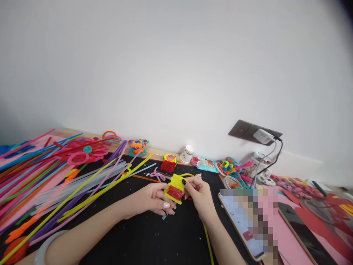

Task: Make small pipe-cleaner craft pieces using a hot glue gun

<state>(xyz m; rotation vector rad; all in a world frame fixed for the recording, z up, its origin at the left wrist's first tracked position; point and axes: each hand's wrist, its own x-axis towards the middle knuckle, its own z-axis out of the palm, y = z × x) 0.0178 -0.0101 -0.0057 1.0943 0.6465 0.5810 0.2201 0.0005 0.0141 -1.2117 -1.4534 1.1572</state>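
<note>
A small yellow and red pipe cleaner piece (174, 188), with rows of bent stems side by side, is held up between my two hands over the black mat (132, 235). My left hand (150, 200) grips its left edge, the thumb in front and the other fingers partly behind it. On the other side, my right hand (199, 191) pinches its upper right edge between thumb and fingers. A long yellow pipe cleaner (209, 243) trails down beneath my right wrist. Just behind the piece lies a pink pipe cleaner bow (157, 174).
Many loose pipe cleaners (41, 184) spread across the left side. Finished pipe cleaner figures (138, 146), a red and yellow piece (168, 163) and a paper cup (186, 154) line the wall. Right of my arm lie a lit phone (234, 221), a dark phone (303, 232) and a mug (257, 165).
</note>
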